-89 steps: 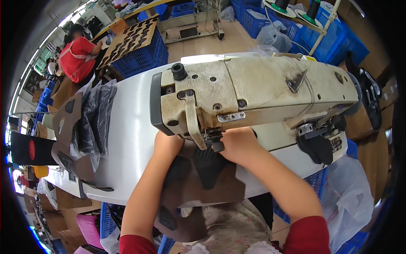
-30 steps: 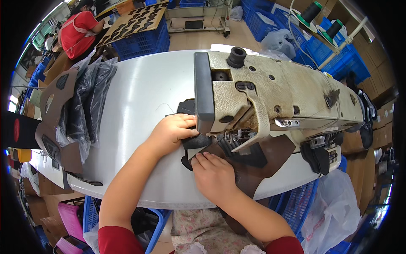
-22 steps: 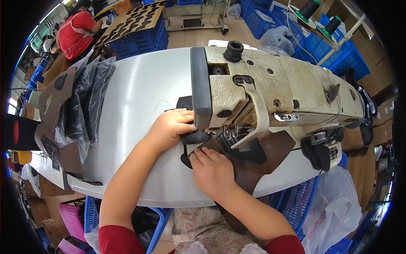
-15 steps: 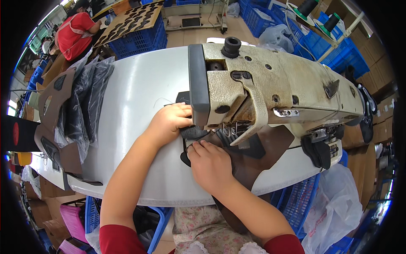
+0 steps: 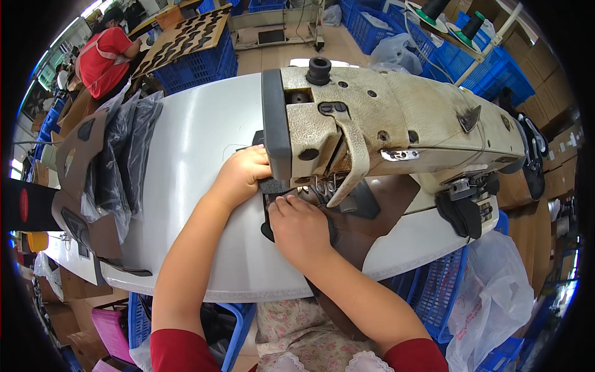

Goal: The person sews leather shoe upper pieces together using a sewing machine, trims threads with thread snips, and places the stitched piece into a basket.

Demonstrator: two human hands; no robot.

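Note:
Below the head of a beige sewing machine [image 5: 372,118] lies a flat brown and black sewn piece [image 5: 396,198], with a dark panel on its right part. At its left side my left hand [image 5: 242,177] is closed on the dark edge, its fingertips partly hidden by the machine's grey front plate. My right hand [image 5: 302,232] presses the near part with bent fingers held together, close in front of the presser area. The needle and stitching are too small and shaded to make out. A strip of the brown material hangs over the table's front edge beneath my right forearm.
On the left of the white table [image 5: 204,130] lie brown cut pieces [image 5: 80,149] and dark plastic-wrapped bundles [image 5: 133,149]. Green thread cones [image 5: 471,28] stand at the back right. Blue crates [image 5: 427,288] surround the table. A person in red [image 5: 105,59] works far left.
The whole view has shifted a little, so the machine appears farther left. Both hands stay on the piece, having moved slightly rightward relative to the machine.

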